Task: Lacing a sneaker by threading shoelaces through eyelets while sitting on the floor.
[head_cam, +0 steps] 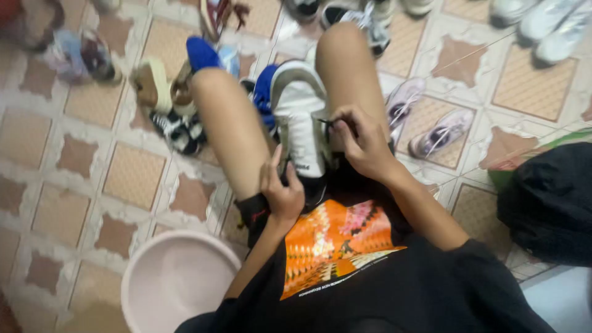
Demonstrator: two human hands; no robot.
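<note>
A white sneaker (300, 114) with a black heel rests between my bare knees, its toe pointing away from me. My left hand (280, 188) grips the shoe at its near left side, by the heel opening. My right hand (359, 140) pinches a dark lace (325, 122) at the shoe's right edge. I am seated, wearing a black shirt with an orange print.
A pale pink basin (166, 283) stands on the patterned tile floor at lower left. Several other shoes lie around: blue ones (203, 54) behind my left knee, lilac sneakers (431, 132) to the right, white ones (549, 24) at top right. A black bag (549, 203) sits at right.
</note>
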